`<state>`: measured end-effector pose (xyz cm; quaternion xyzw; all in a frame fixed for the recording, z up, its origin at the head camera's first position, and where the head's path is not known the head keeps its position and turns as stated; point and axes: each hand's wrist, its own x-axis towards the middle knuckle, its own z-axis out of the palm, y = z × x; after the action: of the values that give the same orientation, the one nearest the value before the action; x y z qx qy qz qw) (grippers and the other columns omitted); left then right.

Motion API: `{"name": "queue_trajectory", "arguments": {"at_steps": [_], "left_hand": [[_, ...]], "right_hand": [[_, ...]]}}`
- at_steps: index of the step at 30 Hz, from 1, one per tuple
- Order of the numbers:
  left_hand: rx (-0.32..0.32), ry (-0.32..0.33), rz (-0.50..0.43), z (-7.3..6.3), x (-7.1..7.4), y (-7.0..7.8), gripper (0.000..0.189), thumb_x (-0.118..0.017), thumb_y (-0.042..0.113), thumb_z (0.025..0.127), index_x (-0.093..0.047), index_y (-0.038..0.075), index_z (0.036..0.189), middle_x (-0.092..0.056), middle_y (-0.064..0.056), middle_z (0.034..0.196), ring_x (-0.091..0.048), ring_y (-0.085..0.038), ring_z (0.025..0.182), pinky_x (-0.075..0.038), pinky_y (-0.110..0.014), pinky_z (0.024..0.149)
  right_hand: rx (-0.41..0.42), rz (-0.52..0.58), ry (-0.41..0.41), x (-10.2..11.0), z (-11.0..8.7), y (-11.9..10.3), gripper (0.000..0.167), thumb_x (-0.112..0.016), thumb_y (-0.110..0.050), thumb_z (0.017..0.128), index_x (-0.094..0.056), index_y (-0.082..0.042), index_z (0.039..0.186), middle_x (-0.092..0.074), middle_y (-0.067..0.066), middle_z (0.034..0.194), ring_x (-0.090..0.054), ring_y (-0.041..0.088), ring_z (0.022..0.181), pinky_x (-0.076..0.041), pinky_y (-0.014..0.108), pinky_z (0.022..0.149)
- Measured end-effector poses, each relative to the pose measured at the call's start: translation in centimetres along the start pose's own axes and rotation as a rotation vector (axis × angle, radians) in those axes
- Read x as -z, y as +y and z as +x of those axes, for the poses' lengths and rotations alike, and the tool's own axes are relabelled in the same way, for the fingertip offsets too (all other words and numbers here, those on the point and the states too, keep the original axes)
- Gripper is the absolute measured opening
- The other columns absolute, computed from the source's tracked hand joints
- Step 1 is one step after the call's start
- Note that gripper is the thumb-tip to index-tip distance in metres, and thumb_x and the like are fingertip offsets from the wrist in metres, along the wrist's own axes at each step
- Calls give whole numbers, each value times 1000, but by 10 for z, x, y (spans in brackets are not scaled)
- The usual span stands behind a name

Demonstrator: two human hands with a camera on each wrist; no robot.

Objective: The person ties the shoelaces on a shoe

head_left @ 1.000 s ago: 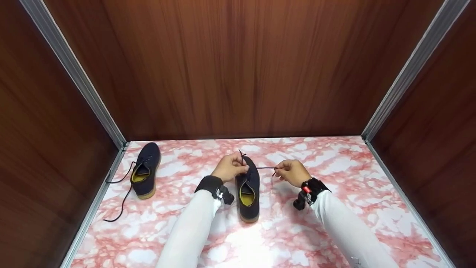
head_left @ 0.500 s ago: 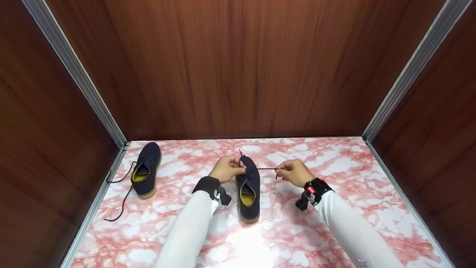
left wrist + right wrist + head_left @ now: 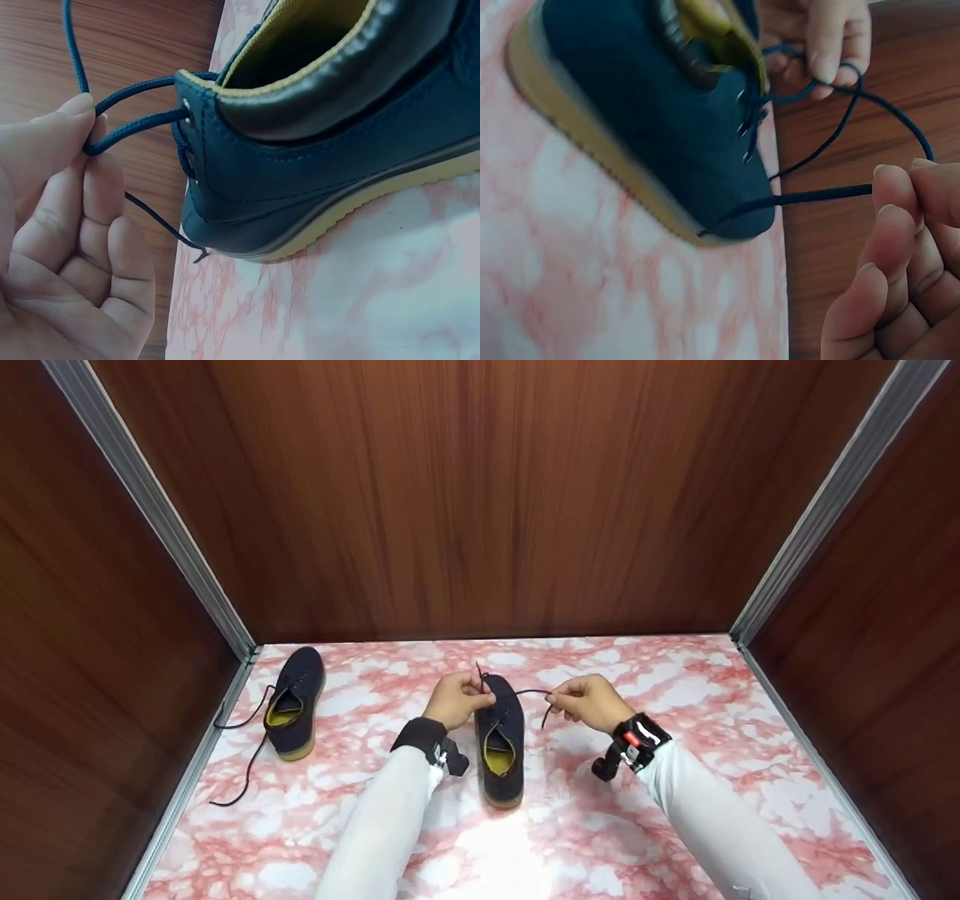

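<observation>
Left Hand (image 3: 459,702) and Right Hand (image 3: 589,703) Held Shoelace (image 3: 821,196) in Pinched Grip

Only the head view showed the second shoe (image 3: 302,697). On the bench (image 3: 585,840) between them, the middle navy shoe (image 3: 511,721) pointed its toe (image 3: 501,685) and long axis to the back panel (image 3: 480,510).

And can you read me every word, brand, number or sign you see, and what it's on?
No readable text.
Right wristband: red patch and pale marks, too small to read.
Left wristband: pale marks, too small to read.
Middle shoe, other shoe: no lettering visible.
</observation>
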<state>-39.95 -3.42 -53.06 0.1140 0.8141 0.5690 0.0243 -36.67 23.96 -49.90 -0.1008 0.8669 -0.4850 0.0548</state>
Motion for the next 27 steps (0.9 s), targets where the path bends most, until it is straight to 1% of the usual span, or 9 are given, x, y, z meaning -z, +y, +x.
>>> {"name": "queue_trajectory", "arguments": {"at_steps": [2,4,7,10,13,17,20,23,27], "left_hand": [[2,13,10,0,-1,0,11,-83,6,85,-73,4,89,-69,6,76,-62,-5,72,-51,-19,71],[1,25,16,0,-1,1,11,-84,7,85,-73,5,89,-68,6,75,-62,-5,72,-50,-19,70],[1,40,14,-1,-3,3,12,-84,8,86,-73,4,90,-67,6,76,-61,-5,73,-50,-19,70],[2,50,4,-2,-4,3,12,-83,7,86,-73,2,91,-70,4,79,-62,-5,74,-51,-18,71],[4,56,6,-3,-5,4,13,-83,7,86,-73,1,92,-72,1,80,-62,-4,74,-51,-18,71],[6,58,18,-3,-5,4,12,-83,8,87,-73,2,92,-72,0,80,-62,-5,73,-49,-18,70],[6,57,18,-4,-5,4,13,-83,9,87,-73,2,91,-72,0,79,-62,-5,73,-49,-19,69],[18,54,4,-5,-4,3,13,-83,8,87,-73,1,92,-71,1,78,-61,-5,72,-48,-19,68],[44,49,-8,-7,-3,3,14,-83,8,87,-73,1,93,-69,2,78,-61,-6,72,-49,-19,68]], "right_hand": [[-2,34,-7,0,1,-4,19,-74,-21,98,-80,-3,97,-78,9,81,-60,6,63,-52,19,60],[-10,93,-13,-1,1,-8,19,-74,-22,98,-80,-4,98,-78,8,81,-60,5,63,-52,19,60],[-35,231,-29,-3,1,-13,16,-74,-21,98,-80,-5,99,-76,3,80,-59,4,64,-52,18,62],[-53,375,-47,-6,1,-18,14,-73,-18,98,-79,-6,100,-75,-3,80,-59,4,66,-53,18,63],[-58,443,-49,-12,1,-21,14,-72,-17,99,-78,-5,101,-75,-3,81,-60,5,68,-54,18,64],[-43,438,-27,-18,1,-24,16,-72,-15,99,-77,-1,104,-77,-4,81,-64,7,70,-56,19,65],[-23,416,-11,-23,0,-25,17,-72,-14,98,-77,1,105,-78,-1,83,-66,8,70,-58,20,66],[7,369,9,-29,-2,-25,18,-72,-12,98,-77,4,106,-79,4,86,-67,8,69,-58,21,66],[76,258,20,-37,-5,-25,21,-73,-9,97,-76,10,106,-80,9,86,-68,7,67,-58,21,66]]}}
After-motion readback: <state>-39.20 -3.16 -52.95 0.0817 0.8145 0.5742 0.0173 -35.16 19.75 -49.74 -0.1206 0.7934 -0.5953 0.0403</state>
